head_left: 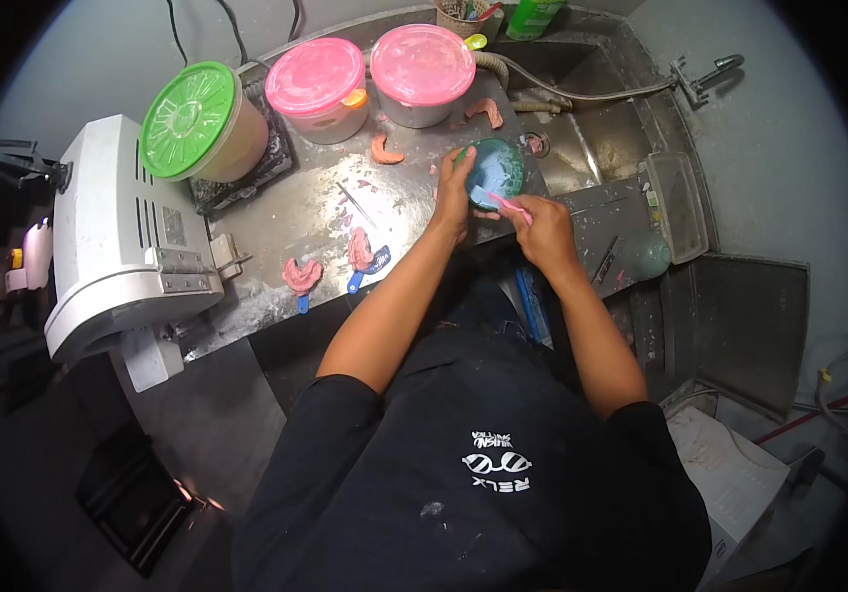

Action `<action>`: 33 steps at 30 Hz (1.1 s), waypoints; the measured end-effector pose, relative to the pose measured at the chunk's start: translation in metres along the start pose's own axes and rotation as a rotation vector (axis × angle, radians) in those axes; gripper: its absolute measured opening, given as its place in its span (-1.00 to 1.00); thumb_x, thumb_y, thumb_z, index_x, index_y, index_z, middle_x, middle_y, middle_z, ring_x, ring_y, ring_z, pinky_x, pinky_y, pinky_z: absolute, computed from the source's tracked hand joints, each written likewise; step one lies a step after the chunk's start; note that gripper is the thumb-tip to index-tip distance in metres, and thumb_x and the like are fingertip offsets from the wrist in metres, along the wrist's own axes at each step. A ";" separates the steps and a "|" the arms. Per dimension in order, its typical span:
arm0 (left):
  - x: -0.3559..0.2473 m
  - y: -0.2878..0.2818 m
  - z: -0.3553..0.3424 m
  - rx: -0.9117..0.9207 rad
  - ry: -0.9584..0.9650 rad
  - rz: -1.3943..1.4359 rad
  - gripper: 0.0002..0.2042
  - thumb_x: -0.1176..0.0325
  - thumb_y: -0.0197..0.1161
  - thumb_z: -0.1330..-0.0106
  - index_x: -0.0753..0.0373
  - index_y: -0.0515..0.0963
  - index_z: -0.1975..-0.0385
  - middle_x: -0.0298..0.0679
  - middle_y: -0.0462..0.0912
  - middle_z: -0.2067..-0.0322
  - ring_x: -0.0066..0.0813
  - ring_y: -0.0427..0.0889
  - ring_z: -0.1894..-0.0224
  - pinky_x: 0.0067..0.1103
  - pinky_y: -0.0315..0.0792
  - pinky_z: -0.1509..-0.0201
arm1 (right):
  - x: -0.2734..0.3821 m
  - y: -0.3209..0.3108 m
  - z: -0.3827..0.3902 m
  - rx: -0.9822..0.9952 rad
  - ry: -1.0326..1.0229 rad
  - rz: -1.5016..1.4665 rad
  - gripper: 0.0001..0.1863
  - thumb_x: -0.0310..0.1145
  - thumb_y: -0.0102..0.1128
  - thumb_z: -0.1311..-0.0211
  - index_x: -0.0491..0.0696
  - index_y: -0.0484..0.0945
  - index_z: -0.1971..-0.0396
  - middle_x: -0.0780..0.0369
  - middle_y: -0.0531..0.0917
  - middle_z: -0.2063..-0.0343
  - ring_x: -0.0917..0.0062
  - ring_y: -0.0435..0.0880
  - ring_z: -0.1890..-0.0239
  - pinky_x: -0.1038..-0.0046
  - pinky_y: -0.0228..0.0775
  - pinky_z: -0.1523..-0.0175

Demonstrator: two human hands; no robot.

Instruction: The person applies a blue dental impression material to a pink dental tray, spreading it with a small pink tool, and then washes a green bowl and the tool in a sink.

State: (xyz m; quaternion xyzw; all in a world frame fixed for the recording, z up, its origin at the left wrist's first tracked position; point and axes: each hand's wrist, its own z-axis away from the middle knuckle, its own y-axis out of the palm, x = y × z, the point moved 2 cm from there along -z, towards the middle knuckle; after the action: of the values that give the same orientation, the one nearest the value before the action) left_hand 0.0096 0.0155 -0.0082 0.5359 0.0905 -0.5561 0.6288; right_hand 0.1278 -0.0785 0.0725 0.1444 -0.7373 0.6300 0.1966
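The left hand (451,195) grips a green bowl (514,170) by its left side, holding it up over a metal counter (291,197). The right hand (547,235), just below and right of the bowl, is closed on a pink stirring tool (513,208), its far end in the pale blue paste (496,176) inside the bowl. Left of the bowl lie a thin metal tool (356,205) and two blue-handled trays (302,275) with pink horseshoe-shaped material. Beyond it, to the left, stand two pink-lidded tubs (424,104); farther left are a green-lidded tub (246,133) and a white machine (113,237). A sink (567,148) is to its right.
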 end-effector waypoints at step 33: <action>0.035 -0.191 0.210 -0.663 -0.230 -0.692 -0.44 -0.11 0.24 -0.24 0.42 0.51 0.60 -0.11 0.59 0.62 -0.37 0.50 0.70 -0.47 0.32 0.64 | 0.053 0.046 -0.007 0.529 0.489 -0.869 -0.80 -0.36 0.33 -0.20 -0.19 0.65 0.31 0.29 0.66 0.56 0.83 0.34 0.65 0.73 0.07 0.55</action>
State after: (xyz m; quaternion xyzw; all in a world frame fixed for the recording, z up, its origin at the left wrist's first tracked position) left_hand -0.2309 -0.1316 -0.0564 0.1805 0.3651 -0.7292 0.5498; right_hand 0.0604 -0.0623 0.0583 0.3290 -0.3599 0.6697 0.5601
